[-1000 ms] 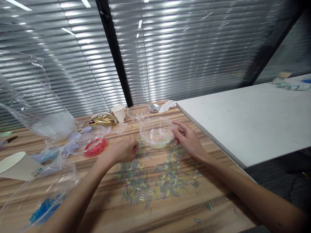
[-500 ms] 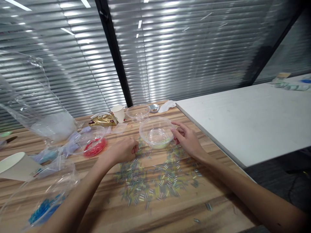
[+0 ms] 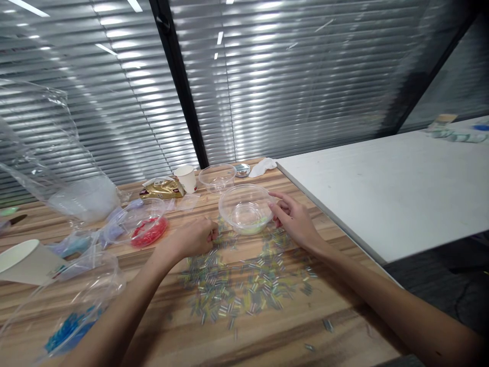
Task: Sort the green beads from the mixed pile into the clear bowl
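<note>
A clear plastic bowl (image 3: 247,225) with a few pale yellow-green pieces at its bottom stands on the wooden table. My right hand (image 3: 293,216) is at the bowl's right rim, fingers bent and closed on its edge. To the left of the bowl, my left hand (image 3: 195,237) hovers low with its fingers curled together, fingertips pointing down. Whatever those fingers hold, if anything, is hidden. Many small tube-shaped pieces (image 3: 244,285), clear, greenish and yellow, lie scattered on the table in front of the bowl and between my forearms.
Clear bowls with red pieces (image 3: 148,232) and blue pieces (image 3: 71,329) stand on the left. Behind are another clear bowl (image 3: 217,178), a paper cup (image 3: 186,179) and a gold packet (image 3: 162,188). A second paper cup (image 3: 28,262) lies tilted at left. A white table (image 3: 367,188) adjoins on the right.
</note>
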The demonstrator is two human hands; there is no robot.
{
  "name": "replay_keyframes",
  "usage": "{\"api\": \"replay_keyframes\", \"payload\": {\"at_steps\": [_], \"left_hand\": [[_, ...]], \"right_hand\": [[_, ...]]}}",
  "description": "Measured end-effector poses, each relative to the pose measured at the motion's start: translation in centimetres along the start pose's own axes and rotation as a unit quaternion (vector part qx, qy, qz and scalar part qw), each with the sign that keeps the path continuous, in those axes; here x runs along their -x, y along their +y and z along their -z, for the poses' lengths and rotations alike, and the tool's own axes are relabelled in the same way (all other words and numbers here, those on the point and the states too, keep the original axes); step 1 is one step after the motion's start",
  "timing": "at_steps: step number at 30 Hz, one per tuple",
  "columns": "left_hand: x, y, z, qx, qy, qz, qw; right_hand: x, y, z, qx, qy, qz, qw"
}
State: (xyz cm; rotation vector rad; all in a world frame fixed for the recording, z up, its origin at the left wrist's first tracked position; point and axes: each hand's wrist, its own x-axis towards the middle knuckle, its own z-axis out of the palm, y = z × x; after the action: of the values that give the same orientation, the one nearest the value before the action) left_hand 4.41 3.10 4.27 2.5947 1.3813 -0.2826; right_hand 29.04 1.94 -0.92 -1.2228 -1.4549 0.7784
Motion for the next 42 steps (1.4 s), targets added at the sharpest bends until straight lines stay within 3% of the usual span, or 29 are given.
{"api": "replay_keyframes", "payload": {"at_steps": [10,17,21,24,26,33,42], "left_hand": [[0.0,0.0,0.2,0.001,0.011,0.001,1.000],[0.6,-0.5,1.9,-0.003,0.087,0.046,0.995],[0.7,-0.3,2.8,0.016,0.195,0.059,0.979],[0.6,0.3,3.0,0.074,0.309,0.064,0.946],[0.4,0.8,2.9,0.135,0.346,0.054,0.927],[-0.1,1.9,1.9,0.300,0.289,-0.002,0.909],[-0.1,2.1,1.8,0.272,0.273,0.035,0.922]], "right_hand": [[0.1,-0.1,0.0,0.003,-0.008,-0.003,1.000],[0.1,0.0,0.0,0.005,-0.006,0.004,1.000],[0.0,-0.1,0.1,0.004,-0.002,0.004,1.000],[0.1,0.0,0.0,0.005,0.001,0.010,1.000],[0.1,0.1,0.0,0.012,0.003,0.024,1.000],[0.4,0.1,0.0,0.086,0.023,0.102,0.991],[1.0,-0.9,0.1,0.147,0.042,0.215,0.965]]}}
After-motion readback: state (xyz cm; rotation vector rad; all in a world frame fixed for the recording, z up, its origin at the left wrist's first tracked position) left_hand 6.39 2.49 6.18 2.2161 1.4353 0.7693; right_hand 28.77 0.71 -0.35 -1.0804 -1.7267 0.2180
